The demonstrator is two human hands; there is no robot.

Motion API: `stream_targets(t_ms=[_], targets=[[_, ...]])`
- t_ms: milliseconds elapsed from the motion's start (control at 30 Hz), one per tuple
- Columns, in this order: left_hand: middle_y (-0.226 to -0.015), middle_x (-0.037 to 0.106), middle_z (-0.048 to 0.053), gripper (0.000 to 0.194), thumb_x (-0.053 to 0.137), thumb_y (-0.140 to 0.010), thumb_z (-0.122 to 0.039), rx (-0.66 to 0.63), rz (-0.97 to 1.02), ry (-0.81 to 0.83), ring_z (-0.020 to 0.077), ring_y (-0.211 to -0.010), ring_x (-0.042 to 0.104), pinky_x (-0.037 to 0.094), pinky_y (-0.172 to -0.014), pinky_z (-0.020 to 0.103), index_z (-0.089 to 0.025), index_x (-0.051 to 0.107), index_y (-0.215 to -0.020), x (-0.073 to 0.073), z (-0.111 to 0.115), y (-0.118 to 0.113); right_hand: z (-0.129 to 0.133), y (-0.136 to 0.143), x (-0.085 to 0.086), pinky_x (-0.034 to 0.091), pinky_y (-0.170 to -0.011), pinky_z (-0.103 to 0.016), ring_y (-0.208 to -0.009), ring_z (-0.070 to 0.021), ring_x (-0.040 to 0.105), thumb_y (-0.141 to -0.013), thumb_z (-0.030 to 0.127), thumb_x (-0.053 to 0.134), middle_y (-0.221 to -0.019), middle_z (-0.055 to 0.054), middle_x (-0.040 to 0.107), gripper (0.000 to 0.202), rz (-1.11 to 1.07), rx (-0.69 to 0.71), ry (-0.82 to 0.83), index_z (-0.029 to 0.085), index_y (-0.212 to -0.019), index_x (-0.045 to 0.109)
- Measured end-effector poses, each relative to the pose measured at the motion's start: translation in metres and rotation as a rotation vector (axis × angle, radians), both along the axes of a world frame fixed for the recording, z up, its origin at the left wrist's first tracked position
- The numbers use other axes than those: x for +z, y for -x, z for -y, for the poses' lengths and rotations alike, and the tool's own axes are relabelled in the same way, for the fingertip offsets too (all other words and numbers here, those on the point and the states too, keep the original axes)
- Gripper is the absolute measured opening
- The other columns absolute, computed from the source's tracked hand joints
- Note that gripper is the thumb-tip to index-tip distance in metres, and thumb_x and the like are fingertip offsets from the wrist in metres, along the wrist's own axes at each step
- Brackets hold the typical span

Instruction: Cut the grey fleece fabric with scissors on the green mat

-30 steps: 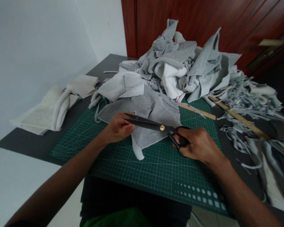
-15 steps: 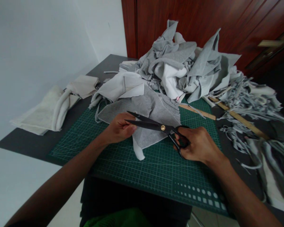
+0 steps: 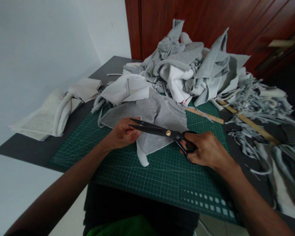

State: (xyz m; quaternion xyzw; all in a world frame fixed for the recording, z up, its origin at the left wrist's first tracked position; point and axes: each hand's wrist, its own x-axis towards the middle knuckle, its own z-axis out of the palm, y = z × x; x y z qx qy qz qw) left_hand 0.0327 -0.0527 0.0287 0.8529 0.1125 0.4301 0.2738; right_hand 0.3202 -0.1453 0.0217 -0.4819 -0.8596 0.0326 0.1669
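Black scissors (image 3: 159, 130) with a brass pivot are in my right hand (image 3: 206, 149), its fingers wrapped through the handle loops. The blades point left and are slightly apart, crossing in front of my left hand (image 3: 125, 132). My left hand pinches the edge of a grey fabric piece (image 3: 154, 142) near the blade tips. The fabric spreads over the green cutting mat (image 3: 137, 177), and a narrow pale end of it hangs toward me. How much cloth lies between the blades is hard to see.
Behind is a large heap of grey and white fabric (image 3: 179, 68). Thin strips (image 3: 255, 98) lie to the right with a wooden ruler (image 3: 255, 126); another wooden strip (image 3: 204, 114) rests on the mat. Folded pale cloth (image 3: 41, 118) sits left beside the wall.
The scissor blades have closed further, the upper blade dropping toward the lower one. Both hands stay in nearly the same place, the left still pinching the fabric.
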Motion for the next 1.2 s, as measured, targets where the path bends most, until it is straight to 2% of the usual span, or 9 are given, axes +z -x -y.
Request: stream_targets(t_ms=[267, 567, 700, 900, 1033, 1200], targets=[[-0.045, 0.032, -0.008, 0.048, 0.047, -0.099, -0.033, -0.011, 0.035, -0.074, 0.0054, -0.042, 0.033, 0.038, -0.053, 0.023, -0.018, 0.032, -0.056, 0.002, -0.001, -0.001, 0.000, 0.004, 0.003, 0.026, -0.052, -0.024, -0.050, -0.0085, 0.042, -0.075, 0.019, 0.058, -0.057, 0.005, 0.048, 0.008, -0.052, -0.004, 0.065, 0.020, -0.069, 0.053], [-0.046, 0.031, -0.007, 0.045, 0.048, -0.097, -0.029, -0.036, 0.039, -0.056, 0.0051, -0.041, 0.031, 0.035, -0.050, 0.024, -0.018, 0.032, -0.056, 0.002, 0.000, -0.001, 0.001, 0.010, 0.001, 0.026, -0.051, -0.023, -0.048, -0.0072, 0.041, -0.073, 0.021, 0.061, -0.056, 0.006, 0.048, 0.013, -0.130, -0.002, 0.126, 0.021, -0.067, 0.049], [-0.046, 0.030, -0.008, 0.044, 0.052, -0.095, -0.028, -0.040, 0.050, -0.043, 0.0047, -0.041, 0.030, 0.033, -0.048, 0.022, -0.018, 0.032, -0.057, 0.001, 0.001, -0.001, 0.002, 0.013, 0.000, 0.026, -0.050, -0.023, -0.047, -0.0071, 0.040, -0.075, 0.021, 0.059, -0.055, 0.007, 0.046, 0.013, -0.136, -0.001, 0.106, 0.021, -0.068, 0.049], [-0.044, 0.030, -0.009, 0.046, 0.053, -0.094, -0.030, 0.013, 0.006, -0.026, 0.0058, -0.040, 0.031, 0.040, -0.052, 0.024, -0.019, 0.032, -0.055, 0.003, 0.002, -0.001, 0.002, 0.010, 0.001, 0.027, -0.052, -0.024, -0.049, -0.0080, 0.042, -0.073, 0.016, 0.058, -0.057, 0.006, 0.047, 0.009, -0.097, -0.019, 0.093, 0.021, -0.068, 0.052], [-0.044, 0.030, -0.008, 0.049, 0.052, -0.095, -0.034, 0.010, -0.003, 0.008, 0.0061, -0.041, 0.029, 0.036, -0.049, 0.024, -0.019, 0.029, -0.055, 0.005, 0.004, -0.002, 0.002, 0.010, 0.000, 0.027, -0.052, -0.024, -0.049, -0.0084, 0.043, -0.073, 0.016, 0.058, -0.057, 0.006, 0.048, 0.008, -0.090, -0.021, 0.092, 0.021, -0.069, 0.053], [-0.046, 0.029, -0.008, 0.047, 0.051, -0.095, -0.029, -0.010, 0.005, -0.018, 0.0053, -0.041, 0.028, 0.036, -0.050, 0.023, -0.018, 0.029, -0.055, 0.005, 0.003, -0.002, 0.002, 0.010, 0.000, 0.024, -0.051, -0.025, -0.046, -0.0078, 0.038, -0.074, 0.013, 0.054, -0.054, 0.006, 0.044, 0.012, -0.071, -0.024, 0.024, 0.021, -0.067, 0.049]])
